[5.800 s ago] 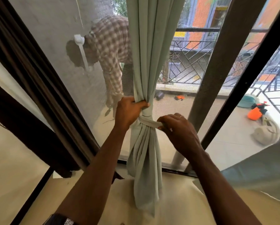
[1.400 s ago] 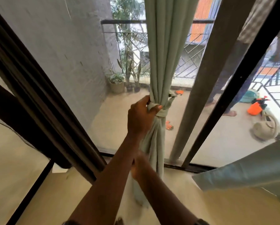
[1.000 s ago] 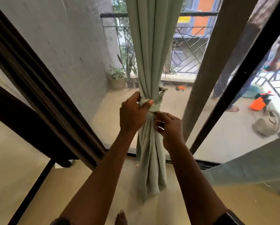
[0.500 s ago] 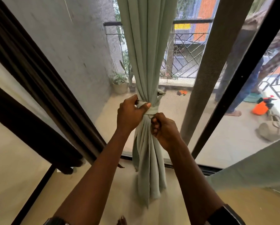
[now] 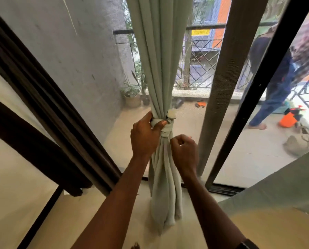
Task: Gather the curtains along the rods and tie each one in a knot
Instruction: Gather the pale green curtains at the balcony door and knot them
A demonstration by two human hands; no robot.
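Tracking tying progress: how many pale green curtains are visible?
2. One curtain hangs knotted at centre, in the left hand; a second curtain crosses the lower right corner. Others may be hidden.

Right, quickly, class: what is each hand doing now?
Left hand: grips the curtain at the knot.
Right hand: fingers curled beside the curtain; hold cannot be told.

We see the balcony floor carrying a potted plant, an orange sprayer and a bag.
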